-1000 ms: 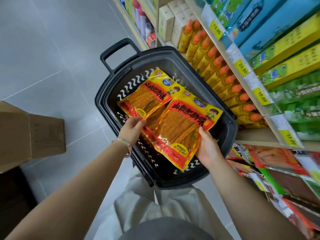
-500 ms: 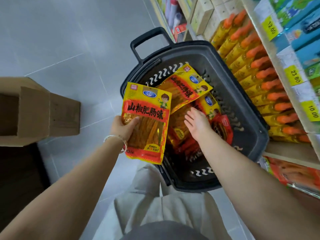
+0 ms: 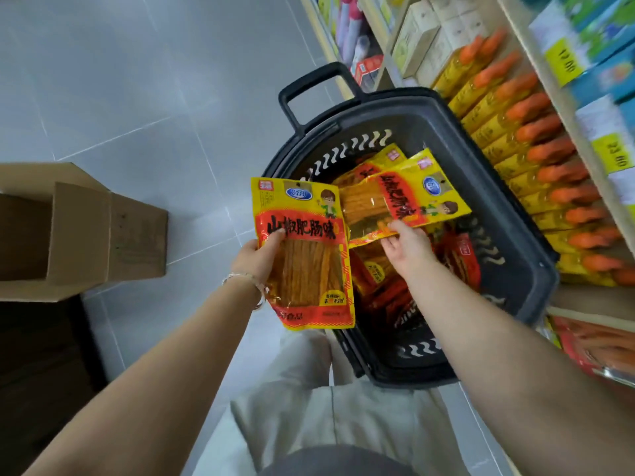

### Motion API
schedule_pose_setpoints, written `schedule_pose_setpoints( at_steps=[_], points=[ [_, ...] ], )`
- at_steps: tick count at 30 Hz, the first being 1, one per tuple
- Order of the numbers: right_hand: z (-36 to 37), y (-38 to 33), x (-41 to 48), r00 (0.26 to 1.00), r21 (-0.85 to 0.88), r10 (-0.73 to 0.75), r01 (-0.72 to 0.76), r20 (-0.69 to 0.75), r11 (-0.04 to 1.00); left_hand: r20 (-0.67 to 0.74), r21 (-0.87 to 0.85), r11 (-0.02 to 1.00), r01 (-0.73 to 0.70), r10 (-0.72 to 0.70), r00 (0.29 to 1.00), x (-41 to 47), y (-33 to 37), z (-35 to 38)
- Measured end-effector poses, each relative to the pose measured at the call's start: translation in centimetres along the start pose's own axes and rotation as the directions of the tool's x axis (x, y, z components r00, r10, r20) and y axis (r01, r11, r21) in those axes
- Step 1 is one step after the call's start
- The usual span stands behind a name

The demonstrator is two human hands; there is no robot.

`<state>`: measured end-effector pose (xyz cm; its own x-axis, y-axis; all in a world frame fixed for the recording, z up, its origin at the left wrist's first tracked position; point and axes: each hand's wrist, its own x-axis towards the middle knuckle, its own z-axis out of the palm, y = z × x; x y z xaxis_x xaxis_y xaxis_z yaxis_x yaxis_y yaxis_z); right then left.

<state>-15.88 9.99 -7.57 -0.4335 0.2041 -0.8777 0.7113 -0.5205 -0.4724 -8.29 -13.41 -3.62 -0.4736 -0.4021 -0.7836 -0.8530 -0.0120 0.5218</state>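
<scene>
Right now the black basket [image 3: 429,128] sits on the floor beside the shelf [image 3: 567,128], w/ more red-and-yellow packs piled inside. Left pack [image 3: 309,266] is held upright over the basket's near-left rim; second pack [image 3: 415,197] is lifted, tilted, above the pile. Both look like light, thin, floppy plastic pouches w/ a clear window, prob. slick, so best taken at a sealed edge or corner, not the soft middle. Left hand [image 3: 259,259] grips its pack at the left edge, thumb across the front; right hand [image 3: 409,250] pinches the second pack's bottom edge. Red band reads 山椒肥肠味; blue oval logo too small to read. Price tags [image 3: 563,60] read approx. 12.00 and 23.80.
</scene>
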Motion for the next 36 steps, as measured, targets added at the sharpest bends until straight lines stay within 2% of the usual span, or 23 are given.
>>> schedule_pose_setpoints(
  at_steps=[2, 6, 8, 10, 12, 13, 15, 16, 18, 23, 26, 29, 34, 36],
  points=[
    [-2.0, 0.6, -2.3, 0.997, 0.044, -0.06, 0.062, -0.041, 0.997, 0.025, -0.045, 0.999, -0.027, 0.028, 0.999, -0.7, 0.5, -0.3],
    [-7.0, 1.5, -7.1, 0.98, 0.097, -0.142, 0.156, -0.143, 0.983, 0.115, -0.019, 0.994, -0.108, 0.11, 0.987, -3.4, 2.0, -0.6],
    [-9.2, 1.7, -9.3, 0.956, 0.006, -0.191, 0.198, -0.224, 0.98, 0.168, -0.019, 0.987, -0.158, 0.158, 0.973, -4.8, 3.0, -0.3],
    [-11.5, 2.0, -11.1, 0.894, -0.173, -0.321, 0.279, -0.312, 0.945, 0.192, -0.021, 0.968, -0.25, 0.249, 0.949, -6.2, 3.9, 0.6],
    [-13.8, 2.3, -13.2, 0.799, -0.371, -0.486, 0.356, -0.356, 0.858, 0.234, -0.003, 0.936, -0.353, 0.343, 0.91, -8.0, 4.5, 1.9],
    [-15.0, 2.4, -14.4, 0.757, -0.423, -0.539, 0.38, -0.37, 0.823, 0.262, 0.019, 0.916, -0.401, 0.382, 0.886, -9.0, 4.8, 2.6],
    [-17.6, 2.6, -16.9, 0.679, -0.414, -0.621, 0.473, -0.391, 0.778, 0.307, 0.048, 0.876, -0.481, 0.445, 0.841, -11.5, 5.2, 4.2],
    [-19.1, 2.6, -18.2, 0.617, -0.412, -0.678, 0.539, -0.401, 0.734, 0.325, 0.067, 0.852, -0.52, 0.474, 0.818, -13.0, 5.4, 5.0],
    [-22.4, 2.7, -20.6, 0.486, -0.439, -0.768, 0.632, -0.417, 0.639, 0.376, 0.1, 0.787, -0.609, 0.537, 0.755, -16.2, 5.7, 7.0],
    [-32.5, 2.3, -27.7, 0.286, -0.374, -0.823, 0.784, -0.491, 0.495, 0.546, 0.093, 0.548, -0.831, 0.67, 0.503, -26.5, 3.6, 13.3],
    [-39.2, 3.0, -32.2, 0.178, -0.423, -0.839, 0.798, -0.514, 0.429, 0.605, 0.019, 0.519, -0.855, 0.674, 0.423, -33.8, 1.2, 16.9],
    [-45.9, 3.8, -36.4, 0.074, -0.54, -0.856, 0.747, -0.511, 0.387, 0.662, -0.089, 0.465, -0.881, 0.688, 0.296, -40.0, -1.2, 20.5],
    [-55.6, 4.2, -43.7, -0.091, -0.637, -0.843, 0.699, -0.53, 0.325, 0.622, -0.169, 0.304, -0.938, 0.771, 0.138, -50.7, -4.0, 25.1],
    [-58.6, 3.8, -46.4, -0.151, -0.631, -0.812, 0.713, -0.564, 0.306, 0.625, -0.263, 0.263, -0.928, 0.779, 0.044, -54.5, -4.4, 26.6]
  ],
)
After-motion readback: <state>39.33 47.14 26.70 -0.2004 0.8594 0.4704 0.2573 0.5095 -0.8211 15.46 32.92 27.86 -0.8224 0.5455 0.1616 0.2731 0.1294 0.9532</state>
